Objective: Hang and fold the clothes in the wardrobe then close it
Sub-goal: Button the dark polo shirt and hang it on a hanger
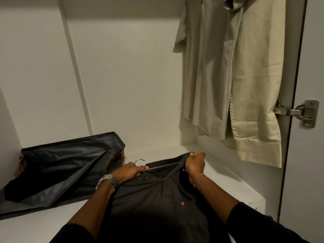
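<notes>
Dark grey polo shirt (157, 199) lay on the wardrobe shelf (219, 172), below-left of the hanging beige shirt (228, 76); left hand (130, 171) clamped the hanger (140, 161), right hand (195, 163) clamped the collar, probably seating its shoulder before hanging.

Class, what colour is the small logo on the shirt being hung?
Red logo, on the dark grey shirt; head view.

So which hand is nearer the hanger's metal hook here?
Left. The left hand grips the hanger right beside its hook; the right hand holds the dark shirt at its collar, farther along.
</notes>
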